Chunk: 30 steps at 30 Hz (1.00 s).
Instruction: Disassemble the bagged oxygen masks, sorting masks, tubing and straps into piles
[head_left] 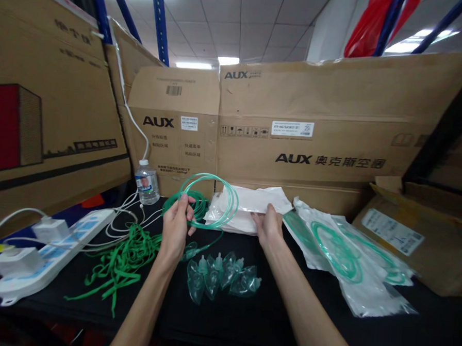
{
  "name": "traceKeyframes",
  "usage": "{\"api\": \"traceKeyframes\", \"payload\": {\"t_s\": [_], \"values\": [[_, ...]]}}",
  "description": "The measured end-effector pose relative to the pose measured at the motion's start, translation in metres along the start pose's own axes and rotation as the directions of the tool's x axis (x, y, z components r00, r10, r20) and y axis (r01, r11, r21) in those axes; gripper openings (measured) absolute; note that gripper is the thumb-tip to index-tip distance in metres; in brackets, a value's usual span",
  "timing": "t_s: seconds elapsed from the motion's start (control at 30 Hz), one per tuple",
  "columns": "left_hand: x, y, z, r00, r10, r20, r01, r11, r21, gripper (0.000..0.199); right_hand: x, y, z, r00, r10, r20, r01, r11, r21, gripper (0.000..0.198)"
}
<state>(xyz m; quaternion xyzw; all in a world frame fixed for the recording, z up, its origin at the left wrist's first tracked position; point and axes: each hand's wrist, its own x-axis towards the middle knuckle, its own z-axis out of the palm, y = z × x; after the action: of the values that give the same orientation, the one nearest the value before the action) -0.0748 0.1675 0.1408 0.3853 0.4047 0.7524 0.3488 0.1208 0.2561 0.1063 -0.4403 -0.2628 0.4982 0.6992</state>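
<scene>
My left hand (179,219) is closed on a loose coil of thin green tubing (232,193), held up off the table in front of the white bags. From the coil a strand runs down to a clear green mask (190,251) lying by my left wrist. My right hand (269,226) pinches the near edge of a white paper-and-plastic bag (256,199) at the top of a stack. Several clear green oxygen masks (212,280) sit in a row between my forearms. Behind my left hand lies more coiled tubing (202,205), partly hidden.
Green elastic straps (129,255) lie in a tangle at left, beside a white power strip (56,257) with cables. A water bottle (147,183) stands behind. Filled bags with tubing (339,251) lie at right, near an open carton (417,234). Large cardboard panels (335,106) wall the back.
</scene>
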Motion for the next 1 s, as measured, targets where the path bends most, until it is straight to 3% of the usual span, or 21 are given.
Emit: {"api": "traceKeyframes", "payload": {"t_s": [0.17, 0.3, 0.37, 0.5, 0.73, 1.0], "values": [[0.004, -0.012, -0.006, 1.000, -0.004, 0.006, 0.004, 1.000, -0.025, 0.046, -0.009, -0.011, -0.030, 0.953, 0.280, 0.115, -0.248, 0.940, -0.233, 0.035], [0.007, -0.016, -0.008, 1.000, 0.004, 0.013, -0.004, 1.000, -0.021, 0.047, -0.015, -0.026, -0.049, 0.902, 0.402, 0.156, -0.301, 0.846, -0.439, 0.031], [0.008, -0.018, -0.008, 1.000, 0.013, 0.027, -0.013, 1.000, -0.012, 0.047, -0.025, -0.035, -0.053, 0.891, 0.407, 0.201, -0.263, 0.823, -0.504, 0.031], [0.008, -0.020, -0.005, 0.997, 0.034, 0.072, -0.035, 0.999, 0.013, 0.045, -0.052, -0.047, -0.043, 0.865, 0.335, 0.373, -0.104, 0.848, -0.520, 0.053], [0.007, -0.018, 0.003, 0.986, 0.057, 0.155, -0.073, 0.992, 0.104, 0.045, -0.076, -0.038, -0.010, 0.790, 0.186, 0.584, 0.081, 0.913, -0.400, 0.032], [0.004, -0.014, -0.016, 0.979, 0.024, 0.200, -0.097, 0.925, 0.366, 0.042, -0.051, -0.008, -0.010, 0.685, 0.268, 0.678, 0.135, 0.867, -0.480, 0.018]]}}
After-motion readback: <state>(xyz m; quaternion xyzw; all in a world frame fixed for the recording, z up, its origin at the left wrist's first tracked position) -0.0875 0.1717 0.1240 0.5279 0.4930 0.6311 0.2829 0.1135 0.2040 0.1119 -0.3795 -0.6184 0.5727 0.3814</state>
